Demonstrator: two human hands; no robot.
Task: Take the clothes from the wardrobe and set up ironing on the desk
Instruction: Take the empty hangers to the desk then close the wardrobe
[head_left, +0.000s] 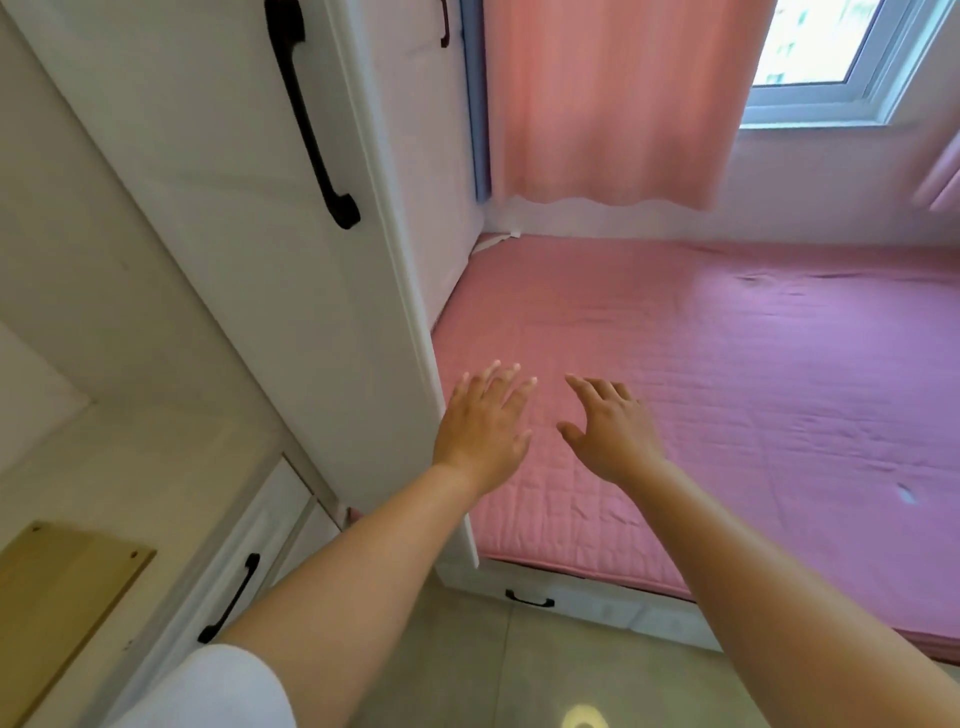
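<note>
Evidently the task stood at its very first step: the white wardrobe (218, 218) was shut, and no clothes were out. Both hands were empty, fingers spread and gripping nothing. The left hand (480, 431) hovered just beside the wardrobe's right edge, low down; the right hand (613, 431) hung a little further right of it, over the pink mattress (727, 374). Neither hand appeared to touch the wardrobe, though the left one was close enough that contact with the edge could not be ruled out.

The next move, as I judged it, called for a hand to rise to the long black handle (311, 114) on the wardrobe door, well above the left hand, and pull it open.

The clothes themselves were hidden, presumably behind that door. Only 1 door face showed fully; the wardrobe's top was cut off. No desk or iron could be identified; a wooden panel (57, 597) below and left of the wardrobe was partly cropped, its purpose unclear.
</note>
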